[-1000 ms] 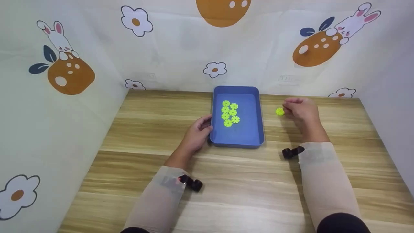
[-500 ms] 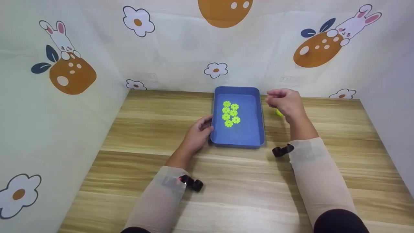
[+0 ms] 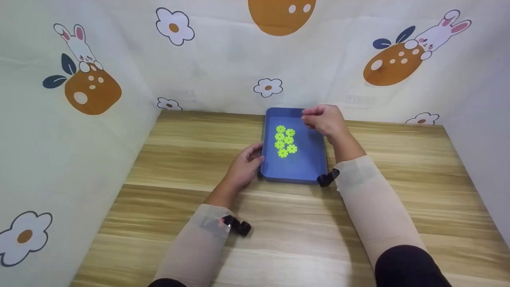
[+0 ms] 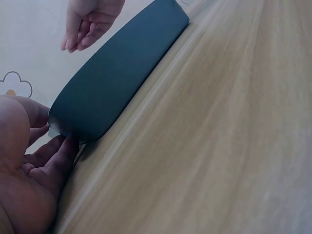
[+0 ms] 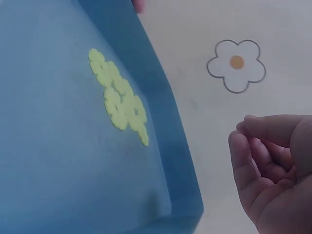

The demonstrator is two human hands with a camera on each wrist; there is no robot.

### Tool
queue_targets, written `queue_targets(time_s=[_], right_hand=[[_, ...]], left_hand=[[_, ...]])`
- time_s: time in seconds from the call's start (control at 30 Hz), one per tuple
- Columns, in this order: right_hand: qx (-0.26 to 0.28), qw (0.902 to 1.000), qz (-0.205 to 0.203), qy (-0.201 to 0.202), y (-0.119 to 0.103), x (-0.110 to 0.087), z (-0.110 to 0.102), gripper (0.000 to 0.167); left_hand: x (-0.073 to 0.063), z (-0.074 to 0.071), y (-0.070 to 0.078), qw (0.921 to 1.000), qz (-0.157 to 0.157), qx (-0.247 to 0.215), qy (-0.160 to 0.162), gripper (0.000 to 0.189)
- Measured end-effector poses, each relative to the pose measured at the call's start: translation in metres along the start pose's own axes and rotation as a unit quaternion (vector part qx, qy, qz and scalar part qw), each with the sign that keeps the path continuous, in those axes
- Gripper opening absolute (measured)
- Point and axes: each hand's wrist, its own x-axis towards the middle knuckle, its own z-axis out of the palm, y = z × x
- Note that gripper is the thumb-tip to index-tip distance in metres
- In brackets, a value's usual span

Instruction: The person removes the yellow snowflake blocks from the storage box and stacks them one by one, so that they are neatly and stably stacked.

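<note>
- The thumb and fingertips of my right hand are pressed together above the far right corner of the blue tray; I see nothing between them, yet cannot tell whether a small piece is hidden there.
- My left hand holds the tray's left side, fingers bent against the outer wall.
- Below and left of my right fingertips, seven bright green flower-shaped pieces lie flat on the tray floor, in the left half, close-packed in two uneven columns.
- Those seven I count as done; I judge the work under way rather than finished, since my right hand is over the tray and not withdrawn.
- What is left I can't count: bare floor remains right of the cluster and at the near end, and my right arm covers part of the wooden table, where a loose piece could be out of sight.
- Behind the table stands a printed backdrop.
</note>
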Motion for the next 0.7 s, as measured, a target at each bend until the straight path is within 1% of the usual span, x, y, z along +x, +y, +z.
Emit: queue_targets(time_s=[0.2,0.33,0.47,0.53,0.7], right_hand=[[-0.037,0.9991,0.002,-0.022,-0.005,0.012,0.015,0.022],[-0.066,0.9970,0.002,-0.040,-0.006,0.021,0.020,0.025],[-0.091,0.9944,0.011,-0.053,-0.006,0.027,0.024,0.029],[-0.095,0.9937,0.016,-0.057,-0.005,0.029,0.026,0.030],[-0.102,0.9920,0.019,-0.072,-0.002,0.038,0.032,0.034]], left_hand=[[0.000,0.000,0.000,1.0000,0.006,0.008,0.001,0.050],[0.000,0.000,0.000,1.0000,0.008,0.005,-0.001,0.051],[0.000,0.000,-0.001,1.0000,0.007,0.003,-0.001,0.051],[0.001,0.000,-0.002,1.0000,0.008,0.005,-0.001,0.051],[0.001,0.000,-0.004,0.9997,0.024,-0.002,-0.004,0.050]])
